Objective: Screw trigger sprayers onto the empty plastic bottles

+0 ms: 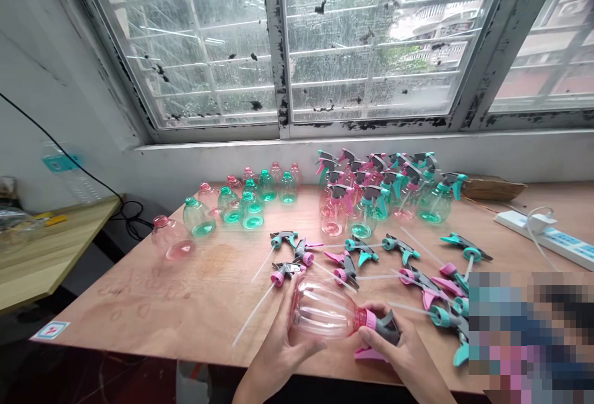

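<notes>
My left hand [278,345] wraps round the body of a clear pink spray bottle [322,312] that lies on its side near the table's front edge. My right hand [403,348] grips the grey and pink trigger head [383,331] fitted on the bottle's neck. Loose trigger heads with long dip tubes [352,255] lie scattered on the wooden table [153,292] just beyond my hands. Several empty pink and green bottles [241,206] stand at the back left. Several bottles with heads fitted [385,190] stand in a cluster at the back middle.
A white power strip [552,237] with a plug lies at the right of the table. A brown flat object [492,189] rests by the window sill. A second wooden table [41,249] stands at the left, with black cables [132,212] between. A blurred patch covers the lower right.
</notes>
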The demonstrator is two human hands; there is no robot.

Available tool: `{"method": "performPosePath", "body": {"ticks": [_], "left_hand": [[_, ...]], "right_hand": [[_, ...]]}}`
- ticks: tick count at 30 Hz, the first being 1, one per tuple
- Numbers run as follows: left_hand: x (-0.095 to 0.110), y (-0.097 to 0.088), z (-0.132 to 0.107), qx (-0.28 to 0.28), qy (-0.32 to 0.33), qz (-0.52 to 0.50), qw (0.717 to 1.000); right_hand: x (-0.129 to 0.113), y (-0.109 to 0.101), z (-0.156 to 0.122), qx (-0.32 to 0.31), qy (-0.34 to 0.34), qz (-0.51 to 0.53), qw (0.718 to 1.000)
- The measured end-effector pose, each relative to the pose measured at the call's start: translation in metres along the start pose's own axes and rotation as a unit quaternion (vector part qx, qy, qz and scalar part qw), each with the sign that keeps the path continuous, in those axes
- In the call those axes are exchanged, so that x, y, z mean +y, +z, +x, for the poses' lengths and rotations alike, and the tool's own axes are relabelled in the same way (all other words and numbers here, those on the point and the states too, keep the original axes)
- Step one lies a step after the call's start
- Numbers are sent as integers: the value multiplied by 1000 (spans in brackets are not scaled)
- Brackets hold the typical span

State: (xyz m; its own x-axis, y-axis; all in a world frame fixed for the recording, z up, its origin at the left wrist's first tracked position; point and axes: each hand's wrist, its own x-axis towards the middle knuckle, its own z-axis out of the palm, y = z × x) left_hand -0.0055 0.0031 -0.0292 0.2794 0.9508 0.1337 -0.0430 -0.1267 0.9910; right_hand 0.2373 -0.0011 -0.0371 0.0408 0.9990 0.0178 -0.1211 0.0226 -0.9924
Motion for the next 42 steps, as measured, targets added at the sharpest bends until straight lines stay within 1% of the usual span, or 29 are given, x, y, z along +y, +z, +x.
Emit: {"method": "performPosePath", "body": {"ticks": [4, 9, 14, 20, 23, 29, 31, 34, 38, 42], "left_hand": [[5, 2, 2, -9, 4, -3, 1000], [7, 3, 2, 2, 13, -1, 1000], [1, 1, 1, 6, 0, 15, 1000], [11, 4, 1, 1, -7, 21, 1000], [11, 3, 0, 0, -16, 25, 1000], [8, -1, -3, -19, -8, 75, 997], [8, -1, -3, -17, -6, 85, 996], [7, -1, -2, -1, -8, 66, 998], [6, 1, -1, 1, -15, 15, 1000], [9, 3, -1, 4, -21, 25, 999]], "right_hand": [[-1, 1, 0, 14, 10, 4, 1000], [1, 1, 0, 13, 15, 18, 1000], [6, 1, 2, 11, 15, 8, 1000], [6, -1, 3, 4, 10, 7, 1000], [5, 0, 3, 8, 16, 16, 1000], [7, -1, 5, 3, 28, 33, 999], [9, -1, 5, 0, 24, 30, 999], [12, -1, 6, -3, 10, 8, 1000], [13, -2, 7, -6, -6, -15, 1000], [10, -1, 6, -4, 3, -1, 1000]]}}
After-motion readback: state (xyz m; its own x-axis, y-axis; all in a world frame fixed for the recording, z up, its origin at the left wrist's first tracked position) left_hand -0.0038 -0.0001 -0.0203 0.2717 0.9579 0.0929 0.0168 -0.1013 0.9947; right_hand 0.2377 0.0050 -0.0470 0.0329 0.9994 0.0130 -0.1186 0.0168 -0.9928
